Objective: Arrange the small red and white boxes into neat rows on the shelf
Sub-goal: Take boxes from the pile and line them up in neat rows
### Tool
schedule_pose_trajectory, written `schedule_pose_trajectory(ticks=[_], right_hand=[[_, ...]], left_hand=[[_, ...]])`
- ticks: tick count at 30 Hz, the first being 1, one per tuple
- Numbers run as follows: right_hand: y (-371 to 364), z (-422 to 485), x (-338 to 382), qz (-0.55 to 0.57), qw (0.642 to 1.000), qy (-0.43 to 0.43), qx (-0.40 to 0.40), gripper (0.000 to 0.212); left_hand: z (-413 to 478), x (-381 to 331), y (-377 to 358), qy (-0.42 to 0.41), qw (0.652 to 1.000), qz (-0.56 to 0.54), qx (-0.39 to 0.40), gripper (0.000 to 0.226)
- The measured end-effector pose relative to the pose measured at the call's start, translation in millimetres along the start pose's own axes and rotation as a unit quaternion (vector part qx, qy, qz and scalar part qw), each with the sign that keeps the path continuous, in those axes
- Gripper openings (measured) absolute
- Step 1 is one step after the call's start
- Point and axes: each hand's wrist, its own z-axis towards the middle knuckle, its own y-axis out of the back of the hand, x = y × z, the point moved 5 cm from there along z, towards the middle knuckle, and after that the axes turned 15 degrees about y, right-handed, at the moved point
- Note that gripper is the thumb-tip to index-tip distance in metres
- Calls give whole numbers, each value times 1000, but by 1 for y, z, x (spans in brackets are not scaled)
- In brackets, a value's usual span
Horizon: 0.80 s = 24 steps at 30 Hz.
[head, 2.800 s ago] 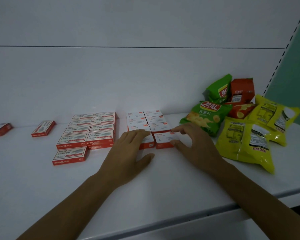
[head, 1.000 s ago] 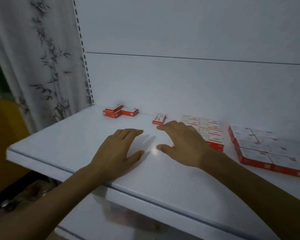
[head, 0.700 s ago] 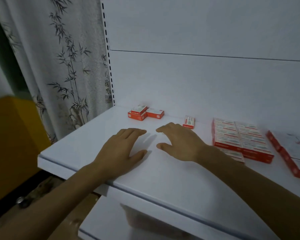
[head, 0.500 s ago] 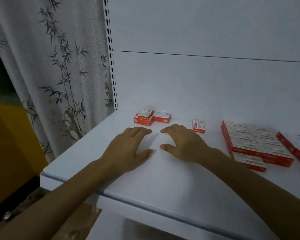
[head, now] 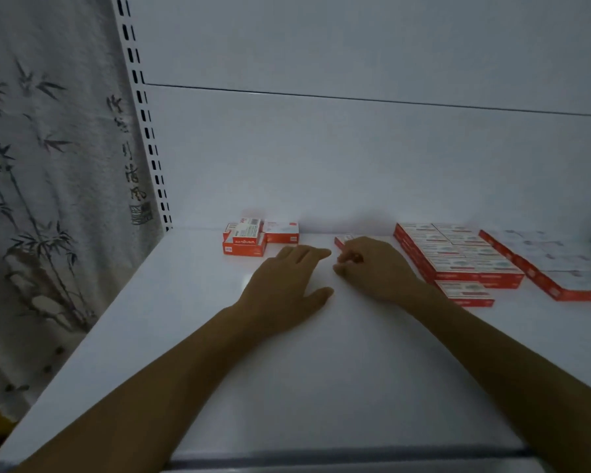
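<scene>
One shelf (head: 321, 387): white and flat, it fills the lower half of the view, and both forearms reach across it from the near edge.
Back panel (head: 355, 158): white, rising behind the shelf, with one thin dark seam running across it.
Curtain (head: 48, 165): pale, printed with grey bamboo, hanging at the left beyond the shelf end.
Slotted post (head: 144, 114): white with a column of dark slots, standing between the curtain and the back panel.
Pale box block (head: 553, 264): red-edged boxes with pale tops, packed flat at the far right and cut by the frame edge.
Main box block (head: 458, 254): red and white boxes in two tidy columns against the back panel, just left of the pale block.
Left hand (head: 287, 285): palm down on the shelf, fingers straight and released, holding nothing; the tips point toward the corner pile.
Right hand (head: 372, 268): just left of the main block, fingers curled and grasping the lone box.
Corner pile (head: 244, 238): three boxes near the back left corner, one lying tilted on another and a third touching them on the right.
Front box (head: 464, 291): lies flat, alone at the near end of the main block.
Lone box (head: 342, 240): between the corner pile and the main block, mostly hidden under the right fingers.
</scene>
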Motion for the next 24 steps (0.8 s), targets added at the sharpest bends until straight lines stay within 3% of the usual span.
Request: schedule_pose_trajectory(ticks=[2, 4, 8, 13, 16, 19, 24], right_hand=[[7, -12, 7, 34, 997, 25, -72, 16], [9, -22, 9, 43, 993, 29, -108, 32], [-5, -24, -4, 19, 999, -42, -28, 68], [-5, -20, -6, -85, 996, -34, -5, 55], [5, -20, 5, -38, 996, 40, -77, 42], [16, -23, 18, -11, 980, 130, -150, 42], [22, -24, 26, 3, 969, 161, -188, 45]], left_hand=[[1, 4, 2, 4, 1000, -24, -8, 60], [2, 7, 5, 15, 998, -52, -14, 62], [2, 9, 1, 22, 998, -52, 1, 65], [4, 14, -3, 44, 998, -45, 14, 68], [5, 14, 0, 47, 997, -50, -20, 67], [6, 8, 10, 35, 994, -65, -78, 63], [7, 5, 22, 12, 985, -73, -154, 54]])
